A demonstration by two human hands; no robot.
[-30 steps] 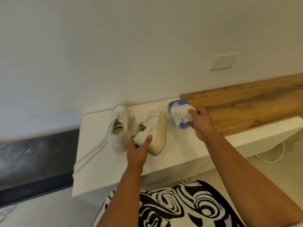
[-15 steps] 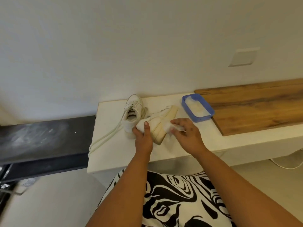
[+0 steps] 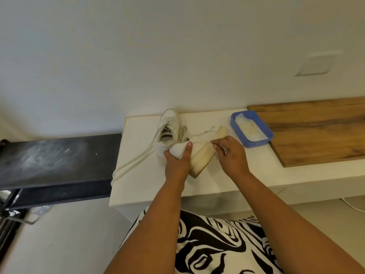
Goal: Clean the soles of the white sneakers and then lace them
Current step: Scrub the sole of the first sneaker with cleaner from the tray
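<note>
Overhead, white counter [image 3: 138, 184], wooden board [image 3: 316, 135].

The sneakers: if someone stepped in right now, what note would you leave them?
Left hand grips the heel of the tilted sneaker, sole edge turned toward the right.
Right hand presses a white wipe against that sole; the wipe is mostly hidden.
Other sneaker stands on the white ledge, its laces trailing loose.
Blue tray sits beside the wooden board.
Sole looks yellowed; cleaning underway, lacing left.
</note>
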